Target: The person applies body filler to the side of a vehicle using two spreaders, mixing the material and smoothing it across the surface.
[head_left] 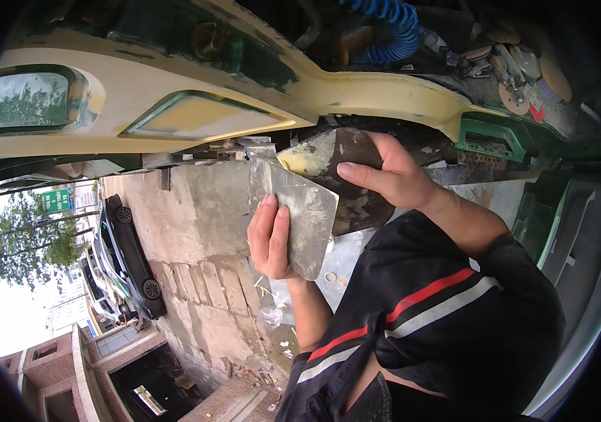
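My left hand [269, 239] grips a thin grey metal putty spreader [307, 221], with two fingers lying across its scuffed face. A dark, stained mixing plate [357, 205] is in my right hand [400, 176]; the thumb presses on its face while the other fingers are mostly hidden behind it. Pale yellow putty [302, 160] coats the plate's left part. The spreader overlaps the plate's left side, with its upper edge close against the putty. Whether the two touch along their whole length, I cannot tell.
A vehicle body panel [174, 77] with cream and green patches stretches across the top. A blue coiled hose [392, 32] and several sanding discs [556, 79] lie at the upper right. Concrete ground [209, 204] spreads at left, with a dark parked car [130, 257] beyond.
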A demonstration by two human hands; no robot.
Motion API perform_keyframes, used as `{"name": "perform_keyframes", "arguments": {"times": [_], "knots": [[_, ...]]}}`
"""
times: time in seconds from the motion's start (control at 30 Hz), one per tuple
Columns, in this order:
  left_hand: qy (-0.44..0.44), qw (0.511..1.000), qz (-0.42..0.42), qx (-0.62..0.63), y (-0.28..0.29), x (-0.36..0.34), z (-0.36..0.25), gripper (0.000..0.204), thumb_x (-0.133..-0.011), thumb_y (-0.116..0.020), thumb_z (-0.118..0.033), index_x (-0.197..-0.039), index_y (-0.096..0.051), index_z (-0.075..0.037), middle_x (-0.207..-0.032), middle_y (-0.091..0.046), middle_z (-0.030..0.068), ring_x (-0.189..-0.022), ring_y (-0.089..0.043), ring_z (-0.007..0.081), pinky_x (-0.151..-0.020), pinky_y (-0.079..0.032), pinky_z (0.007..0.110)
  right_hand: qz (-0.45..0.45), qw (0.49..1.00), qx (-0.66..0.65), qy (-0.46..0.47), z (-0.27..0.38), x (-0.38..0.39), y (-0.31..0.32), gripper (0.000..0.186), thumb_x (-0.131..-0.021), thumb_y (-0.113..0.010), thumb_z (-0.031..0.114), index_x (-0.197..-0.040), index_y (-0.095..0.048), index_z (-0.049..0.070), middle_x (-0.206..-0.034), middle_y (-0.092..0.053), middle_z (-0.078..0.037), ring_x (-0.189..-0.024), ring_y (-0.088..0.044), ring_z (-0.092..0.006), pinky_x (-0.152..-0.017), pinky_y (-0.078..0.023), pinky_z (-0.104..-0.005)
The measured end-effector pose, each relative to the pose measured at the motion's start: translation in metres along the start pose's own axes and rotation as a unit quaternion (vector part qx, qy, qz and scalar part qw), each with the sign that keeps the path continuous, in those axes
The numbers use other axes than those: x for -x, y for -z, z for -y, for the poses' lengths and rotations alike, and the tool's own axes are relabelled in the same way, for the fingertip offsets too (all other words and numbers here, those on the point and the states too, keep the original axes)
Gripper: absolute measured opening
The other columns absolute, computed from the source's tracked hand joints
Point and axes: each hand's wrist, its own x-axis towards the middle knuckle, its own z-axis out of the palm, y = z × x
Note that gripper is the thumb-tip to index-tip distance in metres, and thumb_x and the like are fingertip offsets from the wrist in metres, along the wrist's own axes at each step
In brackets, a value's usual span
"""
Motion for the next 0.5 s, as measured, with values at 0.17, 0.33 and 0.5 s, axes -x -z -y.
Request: {"name": "perform_keyframes", "arguments": {"times": [0.17,0.33,0.5], "knots": [[0.051,0.998,0.001,-0.039,0.019,0.024,0.039,0.027,-0.086,-0.069,-0.014,-0.105,-0.071,0.005,-0.106,-0.072,0.0245,-0.096,-0.071,0.0371,-0.084,-0.058,0.044,-0.132,0.987,0.048,0.079,-0.013,-0.038,-0.008,0.028,-0.093,-0.063,0.004,-0.12,-0.06,-0.005,-0.111,-0.069,-0.006,-0.099,-0.06,-0.0105,-0.09,-0.049,-0.0304],[0.212,0.976,-0.05,-0.007,0.043,0.077,0.077,0.022,-0.084,-0.069,0.011,-0.106,-0.069,0.009,-0.103,-0.073,0.0211,-0.09,-0.07,0.0306,-0.081,-0.056,0.038,-0.216,0.91,0.274,0.224,-0.032,-0.095,-0.029,0.026,-0.09,-0.055,0.001,-0.113,-0.065,-0.005,-0.096,-0.067,-0.021,-0.086,-0.067,-0.0362,-0.077,-0.053,-0.0392],[0.25,0.968,-0.035,0.002,0.056,0.098,0.097,0.023,-0.083,-0.068,0.015,-0.105,-0.069,0.009,-0.101,-0.073,0.0172,-0.086,-0.068,0.0261,-0.078,-0.054,0.035,-0.246,0.88,0.307,0.266,-0.043,-0.123,-0.05,0.031,-0.089,-0.049,-0.002,-0.115,-0.066,-0.004,-0.102,-0.069,-0.023,-0.09,-0.068,-0.0403,-0.079,-0.054,-0.044]]}}
